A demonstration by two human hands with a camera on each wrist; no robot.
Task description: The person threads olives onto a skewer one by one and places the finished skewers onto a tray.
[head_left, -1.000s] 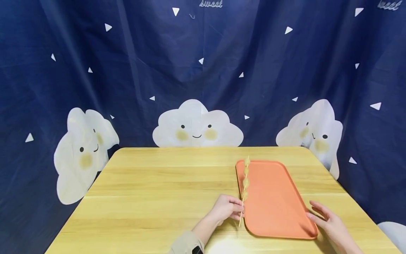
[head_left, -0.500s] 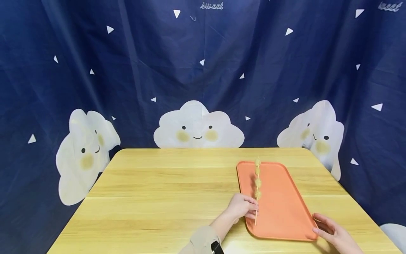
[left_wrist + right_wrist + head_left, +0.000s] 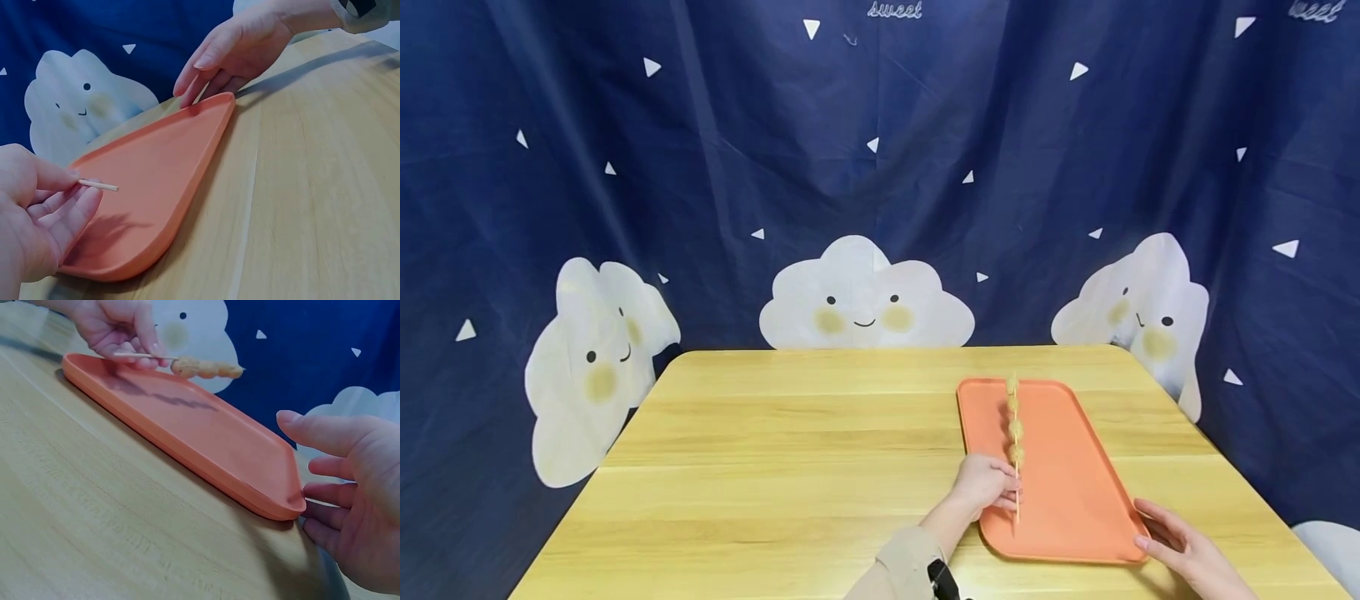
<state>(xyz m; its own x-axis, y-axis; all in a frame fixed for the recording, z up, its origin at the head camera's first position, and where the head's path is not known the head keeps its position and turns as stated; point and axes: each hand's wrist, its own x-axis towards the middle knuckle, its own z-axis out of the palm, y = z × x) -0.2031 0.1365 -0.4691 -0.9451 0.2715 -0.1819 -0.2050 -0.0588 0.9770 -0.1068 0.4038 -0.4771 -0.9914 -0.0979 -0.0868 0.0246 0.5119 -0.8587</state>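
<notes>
My left hand (image 3: 988,485) pinches the bare lower end of a skewer of meatballs (image 3: 1016,429) between thumb and fingers. Several round tan balls sit along its upper part, pointing away from me. In the right wrist view the meatball skewer (image 3: 203,368) hangs above the orange tray (image 3: 181,422), casting a shadow on it. The left wrist view shows just the stick's end (image 3: 100,185) sticking out of the grip. At the tray's near right corner, my right hand (image 3: 1187,546) has its fingers loosely extended, fingertips right at the rim.
The shallow rectangular tray (image 3: 1067,500) lies on the right part of a light wooden table (image 3: 760,475). Behind the table hangs a dark blue curtain (image 3: 715,150) with white clouds and triangles. A dark wristband (image 3: 942,577) is on the left wrist.
My left hand has carried the meatball skewer rightward from the tray's left edge to over the tray. My right hand has shifted slightly toward me along the tray's right edge.
</notes>
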